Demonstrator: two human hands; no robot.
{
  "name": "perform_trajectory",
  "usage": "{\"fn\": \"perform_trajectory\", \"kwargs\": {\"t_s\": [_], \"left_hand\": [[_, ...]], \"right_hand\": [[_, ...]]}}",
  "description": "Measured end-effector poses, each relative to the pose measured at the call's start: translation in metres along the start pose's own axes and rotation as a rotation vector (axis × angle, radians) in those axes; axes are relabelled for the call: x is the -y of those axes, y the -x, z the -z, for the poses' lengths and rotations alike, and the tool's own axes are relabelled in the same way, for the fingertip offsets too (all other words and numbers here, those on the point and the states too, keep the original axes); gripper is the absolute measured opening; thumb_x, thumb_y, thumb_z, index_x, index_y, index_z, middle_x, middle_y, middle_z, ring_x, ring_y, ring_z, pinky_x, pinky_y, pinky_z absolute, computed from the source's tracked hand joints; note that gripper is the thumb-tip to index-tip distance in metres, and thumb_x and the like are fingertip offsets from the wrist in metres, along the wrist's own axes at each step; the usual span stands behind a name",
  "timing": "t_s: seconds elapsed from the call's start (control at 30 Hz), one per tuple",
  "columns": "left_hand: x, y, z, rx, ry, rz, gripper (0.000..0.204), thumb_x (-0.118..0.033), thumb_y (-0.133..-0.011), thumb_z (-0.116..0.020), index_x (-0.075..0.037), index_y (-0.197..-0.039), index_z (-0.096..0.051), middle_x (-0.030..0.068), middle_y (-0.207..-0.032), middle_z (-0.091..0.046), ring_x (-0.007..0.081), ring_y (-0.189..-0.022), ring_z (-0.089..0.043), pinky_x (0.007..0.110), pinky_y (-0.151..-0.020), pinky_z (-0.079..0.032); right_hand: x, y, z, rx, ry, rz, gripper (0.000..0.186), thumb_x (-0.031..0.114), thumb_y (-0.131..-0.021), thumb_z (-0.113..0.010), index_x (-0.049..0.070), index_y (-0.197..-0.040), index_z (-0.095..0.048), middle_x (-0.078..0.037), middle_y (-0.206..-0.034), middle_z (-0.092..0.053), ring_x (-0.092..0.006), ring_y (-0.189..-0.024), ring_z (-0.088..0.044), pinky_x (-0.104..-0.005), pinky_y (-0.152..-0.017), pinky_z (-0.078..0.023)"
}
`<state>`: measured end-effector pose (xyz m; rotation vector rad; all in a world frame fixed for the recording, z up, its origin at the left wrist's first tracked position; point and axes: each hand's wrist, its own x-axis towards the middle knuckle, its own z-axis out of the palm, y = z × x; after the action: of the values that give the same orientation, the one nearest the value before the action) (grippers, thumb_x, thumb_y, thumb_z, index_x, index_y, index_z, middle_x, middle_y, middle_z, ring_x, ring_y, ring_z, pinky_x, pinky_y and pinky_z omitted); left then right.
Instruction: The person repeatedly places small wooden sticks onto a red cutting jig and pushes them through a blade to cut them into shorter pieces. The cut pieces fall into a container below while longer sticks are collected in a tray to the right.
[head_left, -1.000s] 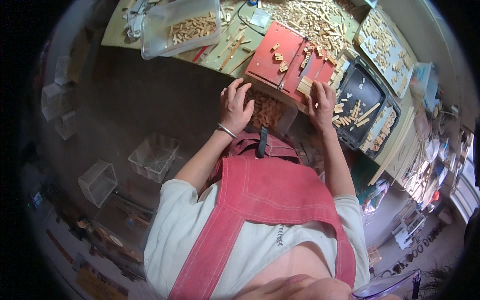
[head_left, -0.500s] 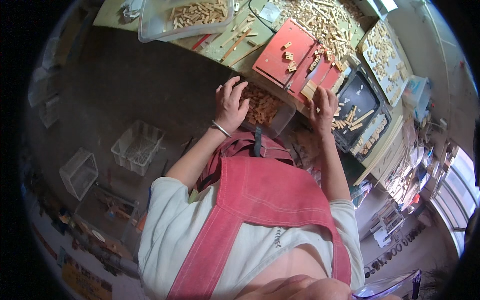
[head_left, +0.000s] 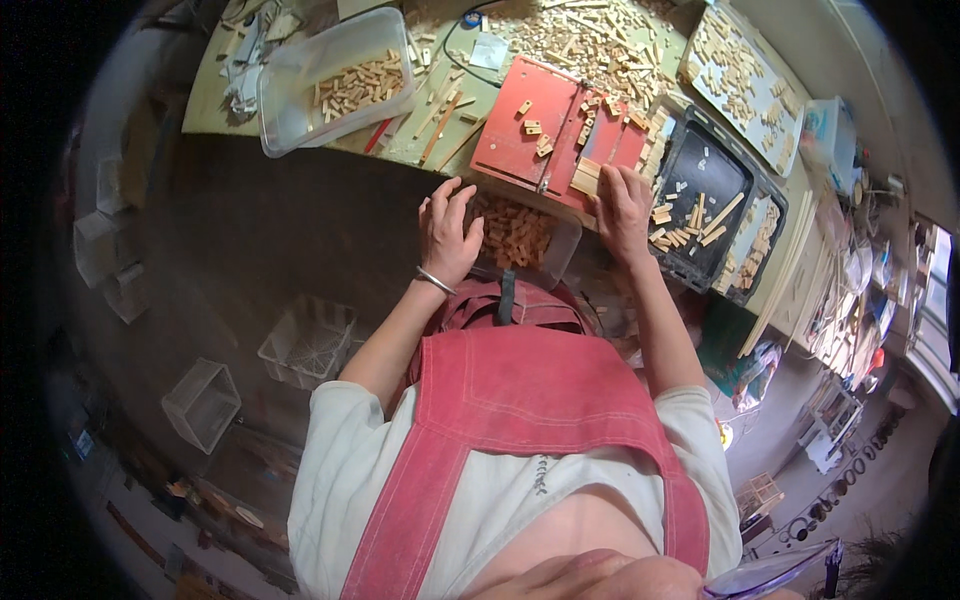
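While the person's right hand [head_left: 622, 208] leans over the near-right edge of a red, flat, rectangular metal-looking plate [head_left: 503, 148], its fingers bend closely against the right end of a pale, flat wooden piece [head_left: 586, 177] lying on that edge; whether they grip or only press it, one cannot tell. The left hand [head_left: 450, 228], with a silver-coloured bangle [head_left: 435, 281] at its wrist, hangs just beside the plate's near-left corner, fingers parted and loosely curved. Small pale wooden blocks [head_left: 533, 127] lie on the plate. Below its near edge sits a translucent plastic box [head_left: 568, 250] of reddish-brown wooden pieces [head_left: 515, 235]. To the plate's right is a black rectangular plastic tray [head_left: 727, 172] with pale sticks; to its left, a clear plastic tub [head_left: 284, 112] holds more blocks.
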<state>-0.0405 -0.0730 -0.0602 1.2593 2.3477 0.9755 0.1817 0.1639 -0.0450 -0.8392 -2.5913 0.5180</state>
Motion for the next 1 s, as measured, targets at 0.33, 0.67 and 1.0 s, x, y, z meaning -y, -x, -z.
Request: {"fn": "perform_trajectory", "kwargs": {"t_s": [0.33, 0.67, 1.0], "left_hand": [[-0.021, 0.006, -0.006, 0.075, 0.000, -0.042, 0.054, -0.011, -0.090, -0.077, -0.004, -0.141, -0.064, 0.0184, -0.150, -0.055, 0.0393, -0.142, -0.051, 0.051, -0.120, -0.040], [-0.044, -0.002, -0.016, 0.031, 0.064, -0.121, 0.051, -0.011, -0.086, -0.080, -0.007, -0.135, -0.066, 0.0148, -0.139, -0.060, 0.0352, -0.131, -0.057, 0.051, -0.115, -0.041], [-0.077, -0.051, -0.035, -0.045, 0.011, -0.250, 0.041, -0.014, -0.085, -0.084, -0.010, -0.123, -0.068, 0.0119, -0.124, -0.060, 0.0336, -0.120, -0.058, 0.048, -0.104, -0.044]], "right_hand": [[-0.006, 0.003, -0.002, 0.002, 0.004, -0.011, 0.062, 0.011, -0.086, -0.083, 0.006, -0.144, -0.061, -0.016, -0.136, -0.061, -0.0380, -0.130, -0.057, -0.0496, -0.110, -0.044], [0.000, 0.011, -0.005, -0.016, 0.000, 0.030, 0.060, 0.015, -0.086, -0.083, 0.006, -0.141, -0.062, -0.013, -0.134, -0.061, -0.0351, -0.128, -0.057, -0.0486, -0.108, -0.043], [0.006, 0.012, 0.000, -0.030, -0.015, 0.023, 0.058, 0.017, -0.087, -0.083, 0.009, -0.140, -0.061, -0.012, -0.131, -0.061, -0.0345, -0.127, -0.057, -0.0498, -0.109, -0.042]]}}
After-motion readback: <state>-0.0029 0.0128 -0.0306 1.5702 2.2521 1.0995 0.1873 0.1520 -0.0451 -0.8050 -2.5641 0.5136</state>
